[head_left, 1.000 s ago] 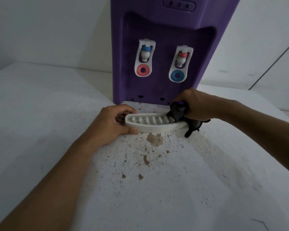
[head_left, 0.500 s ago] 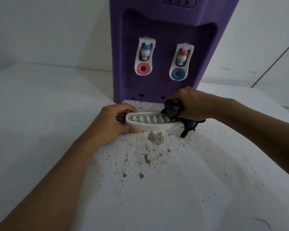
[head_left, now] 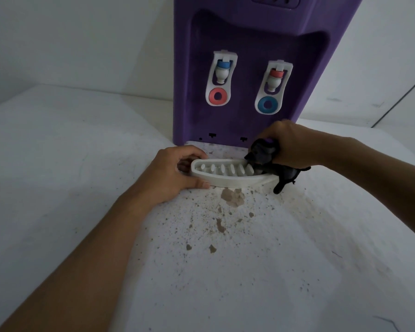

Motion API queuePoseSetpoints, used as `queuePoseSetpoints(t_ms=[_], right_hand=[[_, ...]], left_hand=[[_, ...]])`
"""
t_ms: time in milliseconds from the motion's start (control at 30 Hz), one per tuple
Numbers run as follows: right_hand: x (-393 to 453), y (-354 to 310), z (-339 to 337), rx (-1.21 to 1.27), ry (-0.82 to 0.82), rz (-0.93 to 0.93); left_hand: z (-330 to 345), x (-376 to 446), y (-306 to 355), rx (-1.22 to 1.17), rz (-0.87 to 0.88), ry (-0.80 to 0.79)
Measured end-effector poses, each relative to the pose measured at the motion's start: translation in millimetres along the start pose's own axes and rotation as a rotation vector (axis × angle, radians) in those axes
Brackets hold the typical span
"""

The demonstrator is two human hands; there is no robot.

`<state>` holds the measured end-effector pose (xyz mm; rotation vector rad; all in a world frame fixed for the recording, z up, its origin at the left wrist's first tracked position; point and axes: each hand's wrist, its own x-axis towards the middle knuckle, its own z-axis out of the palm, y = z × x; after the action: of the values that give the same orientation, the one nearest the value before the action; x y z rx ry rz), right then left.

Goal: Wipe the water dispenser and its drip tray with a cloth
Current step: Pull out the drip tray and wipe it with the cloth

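A purple water dispenser point(head_left: 247, 39) with two white taps stands at the back of a white surface. Its white slotted drip tray point(head_left: 225, 179) lies detached on the surface in front of it. My left hand point(head_left: 170, 174) grips the tray's left end, thumb on the front edge. My right hand point(head_left: 290, 144) clutches a bunched dark cloth point(head_left: 261, 155) and presses it onto the tray's right end. A tail of the cloth hangs over the tray's right edge onto the surface.
The white surface point(head_left: 58, 164) is speckled with brown dirt and flakes point(head_left: 231, 196) just in front of the tray. White walls rise behind the dispenser. A dark line runs down the wall at the far right.
My right hand and the cloth have slid a little leftward along the tray. My left hand keeps its hold on the tray's left end.
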<state>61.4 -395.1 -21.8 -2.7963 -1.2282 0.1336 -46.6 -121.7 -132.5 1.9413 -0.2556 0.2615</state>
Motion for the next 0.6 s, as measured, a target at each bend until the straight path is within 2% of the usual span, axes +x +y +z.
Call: queuePoseSetpoints(t_ms=[167, 367, 467, 600], right_hand=[[7, -14, 2, -0.194, -0.021, -0.244], [7, 5, -2, 0.067, -0.03, 0.008], [4, 3, -2, 0.171, -0.008, -0.002], [8, -1, 1, 0.178, 0.087, -0.031]], left_hand=[[0, -1, 1, 0.001, -0.005, 0.006], [1, 0, 1, 0.003, -0.007, 0.003], [0, -1, 1, -0.002, -0.004, 0.0], [1, -1, 1, -0.004, 0.001, 0.001]])
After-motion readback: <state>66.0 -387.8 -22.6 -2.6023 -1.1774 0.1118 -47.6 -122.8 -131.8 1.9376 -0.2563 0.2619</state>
